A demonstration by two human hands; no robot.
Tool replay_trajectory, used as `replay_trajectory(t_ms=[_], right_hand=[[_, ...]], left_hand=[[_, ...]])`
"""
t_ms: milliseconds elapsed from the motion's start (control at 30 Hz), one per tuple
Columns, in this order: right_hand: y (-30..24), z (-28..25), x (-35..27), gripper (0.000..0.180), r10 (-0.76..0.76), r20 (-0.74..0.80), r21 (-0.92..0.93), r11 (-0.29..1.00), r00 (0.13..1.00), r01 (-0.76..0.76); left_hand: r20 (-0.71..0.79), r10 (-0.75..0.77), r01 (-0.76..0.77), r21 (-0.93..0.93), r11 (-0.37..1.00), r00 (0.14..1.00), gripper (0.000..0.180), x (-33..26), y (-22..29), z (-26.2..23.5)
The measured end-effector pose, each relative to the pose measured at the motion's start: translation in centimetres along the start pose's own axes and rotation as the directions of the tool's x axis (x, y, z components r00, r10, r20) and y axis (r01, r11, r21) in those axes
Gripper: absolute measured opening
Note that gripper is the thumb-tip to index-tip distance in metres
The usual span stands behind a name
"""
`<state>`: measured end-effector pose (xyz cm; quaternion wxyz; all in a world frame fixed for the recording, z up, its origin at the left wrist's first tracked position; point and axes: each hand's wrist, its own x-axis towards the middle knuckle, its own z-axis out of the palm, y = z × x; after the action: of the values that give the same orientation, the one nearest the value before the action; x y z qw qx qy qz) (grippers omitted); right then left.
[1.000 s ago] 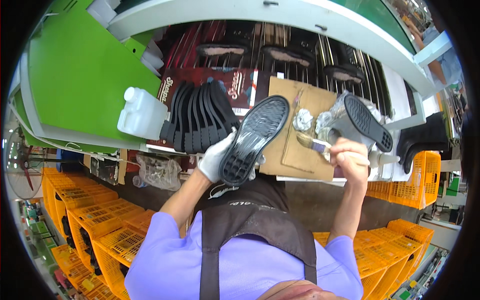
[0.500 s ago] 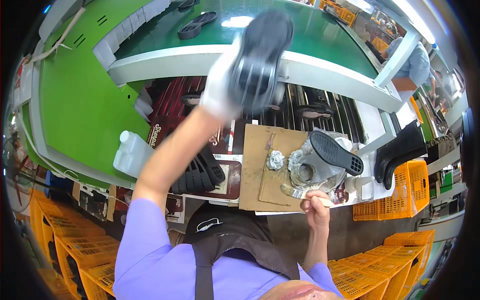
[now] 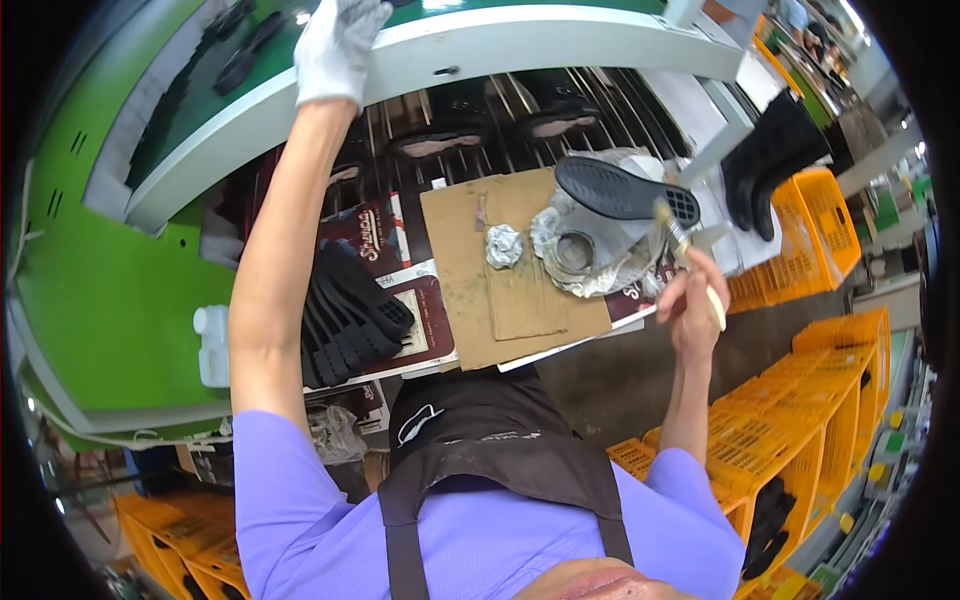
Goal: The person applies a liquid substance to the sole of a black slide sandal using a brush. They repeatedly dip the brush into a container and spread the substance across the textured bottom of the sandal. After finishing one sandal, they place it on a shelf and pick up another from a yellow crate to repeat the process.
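The gloved left hand (image 3: 335, 45) has swung from the bench up to the green conveyor (image 3: 150, 120), its grip now cut off from view, the sole gone. The right hand (image 3: 690, 310) still pinches the brush (image 3: 680, 245) beside another black sole (image 3: 625, 192) over the glue pot (image 3: 575, 250) at the bench's right end.

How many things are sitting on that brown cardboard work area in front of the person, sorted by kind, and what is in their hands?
Black shoe sole lying over the glue pot: 1
Foil-wrapped glue pot: 1
Crumpled foil ball: 1
Brush in the right hand: 1
White glove on the raised left hand: 1
Total: 5
The stack of black soles beside the cardboard is too tightly packed to count.
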<state>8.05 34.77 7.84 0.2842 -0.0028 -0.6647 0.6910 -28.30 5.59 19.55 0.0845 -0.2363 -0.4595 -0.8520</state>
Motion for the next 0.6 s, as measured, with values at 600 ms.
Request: replay_trajectory(t_ms=[600], right_hand=[[0.5,-5.0,12.3,0.05,0.194,0.427,-0.859,0.392,0.883,0.329]], left_hand=[[0.174,-0.717,0.682,0.222,0.696,0.675,0.038,-29.3,-4.9,2.0]])
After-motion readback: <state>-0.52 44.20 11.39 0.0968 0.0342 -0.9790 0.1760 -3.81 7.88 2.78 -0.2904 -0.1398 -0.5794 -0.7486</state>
